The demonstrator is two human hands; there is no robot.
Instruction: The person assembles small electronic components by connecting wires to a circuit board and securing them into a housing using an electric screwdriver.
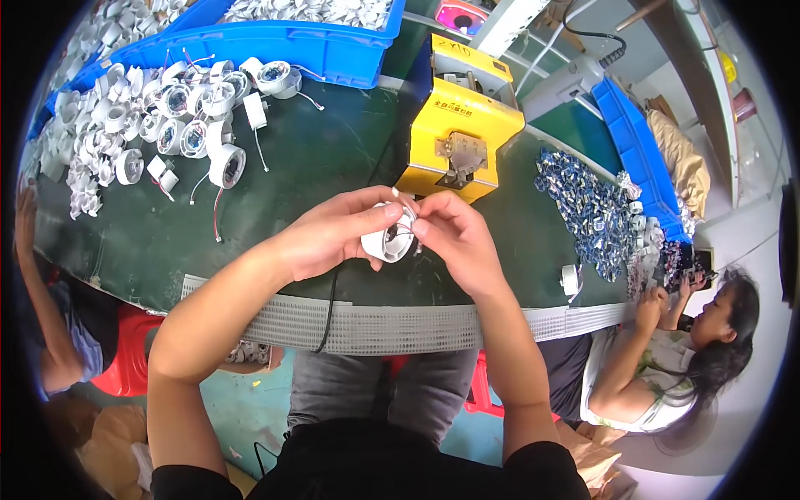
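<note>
left hand (329,237): curled around a small white round housing (388,242), gripping it from the left; thumb on top, fingers under
right hand (454,237): closed in a pinch at the right edge of the housing, fingertips (419,225) on thin red and white wires (406,227) at its rim
housing place: held in the air above the near edge of the green surface (333,167), centre of view, between the two hands and touching both
key relation: housing lies right of the left palm and left of the right fingertips; its open round face points toward the person and a bit down, so its axis runs roughly near-far; both hands equally close, the right one does the fine work at the wire
behind hands: yellow box machine (458,125) just far of the hands, metal bracket on its front
far left: pile of white housings (167,117) with loose wires, spread on the surface; blue bins (275,42) behind, filled with more
right: heap of small blue-grey parts (592,208), one lone white part (570,279) near the edge, another blue bin (637,150)
near edge: grey perforated strip (375,325), black cable (329,308) hanging over it
others: a seated person (667,350) at right working on small parts; another person's arm (37,292) at far left
</note>
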